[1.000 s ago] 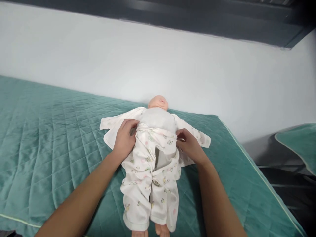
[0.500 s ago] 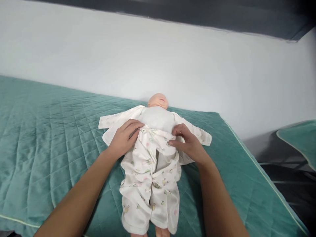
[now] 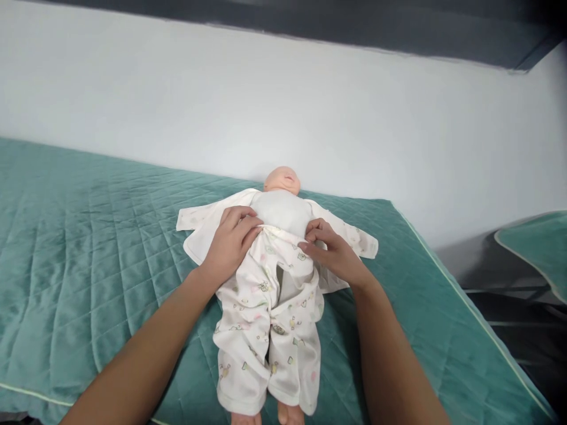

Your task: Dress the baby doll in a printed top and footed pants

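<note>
A baby doll (image 3: pixel 283 209) lies on its back, head toward the wall and feet toward me. White printed baby pants (image 3: pixel 292 336) cover its legs up to the waist, with a gap at the crotch. Its white baby shirt (image 3: pixel 204 224) hangs open, the sleeves spread to both sides. At the waistband's left end, my left hand (image 3: pixel 233 242) has its fingers closed on the cloth. My right hand (image 3: pixel 330 248) pinches the waistband at the right side between thumb and fingers. Both fingertips partly hide the edge they hold.
Under the doll is a green quilted bedspread (image 3: pixel 110 254) with pale piping along its edge. A white wall (image 3: pixel 266 100) rises behind the doll's head. Another green cover (image 3: pixel 538 242) and dark metal bars (image 3: pixel 514 307) are at the far right. A dark beam (image 3: pixel 310 23) crosses the top.
The waistband sits slightly higher on the doll's belly. My left hand has shifted a little up and right, and my right hand a little up and left.
</note>
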`<state>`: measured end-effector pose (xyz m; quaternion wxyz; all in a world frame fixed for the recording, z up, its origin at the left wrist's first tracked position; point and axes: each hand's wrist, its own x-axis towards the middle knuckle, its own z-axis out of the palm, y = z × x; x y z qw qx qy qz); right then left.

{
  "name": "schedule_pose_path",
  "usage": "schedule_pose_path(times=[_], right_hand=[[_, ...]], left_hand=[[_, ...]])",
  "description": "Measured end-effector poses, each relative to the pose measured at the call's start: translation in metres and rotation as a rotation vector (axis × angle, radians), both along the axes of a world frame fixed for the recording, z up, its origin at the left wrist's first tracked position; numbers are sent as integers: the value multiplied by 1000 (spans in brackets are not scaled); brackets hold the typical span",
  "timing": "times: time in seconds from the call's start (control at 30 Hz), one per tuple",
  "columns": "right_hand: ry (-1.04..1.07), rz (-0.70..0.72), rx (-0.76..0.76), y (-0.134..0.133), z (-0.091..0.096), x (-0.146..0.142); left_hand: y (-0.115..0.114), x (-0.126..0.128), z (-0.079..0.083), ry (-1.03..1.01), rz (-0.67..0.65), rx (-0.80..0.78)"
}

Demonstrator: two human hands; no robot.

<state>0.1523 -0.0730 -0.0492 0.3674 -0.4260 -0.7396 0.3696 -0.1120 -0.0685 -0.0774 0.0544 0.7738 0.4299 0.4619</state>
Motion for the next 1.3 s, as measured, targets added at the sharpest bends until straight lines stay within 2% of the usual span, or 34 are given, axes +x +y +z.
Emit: schedule_pose_path(times=[0.13, 0.23, 0.4, 0.57, 0.7, 0.83, 0.93, 1.03, 1.13, 1.2, 1.3], right_hand=[[93, 73, -47, 2, -3, 2], [108, 54, -53, 4, -6, 2], [74, -128, -25, 11, -14, -6], [-60, -373, 90, 26, -18, -21], [-72, -393, 10, 40, -19, -25], [9, -313, -136, 54, -19, -24], [194, -215, -255, 59, -22, -23], [341, -216, -261, 56, -26, -23], [312, -277, -145, 50, -26, -26], [273, -301, -32, 46, -24, -29], [225, -303, 97, 43, -21, -32]], left_hand=[[2, 0, 3, -29, -106, -91], [6, 0, 5, -40, -131, -135], [17, 4, 9, -8, -71, -260], [42, 9, 11, -56, -13, -444], [64, 11, 6, -176, -46, -559], [68, 12, 2, -252, -31, -622], [62, 11, 0, -276, -30, -604], [56, 10, 1, -233, -19, -502], [53, 10, 5, -137, -24, -341], [52, 10, 10, -99, -85, -261], [51, 12, 18, -114, -176, -293]])
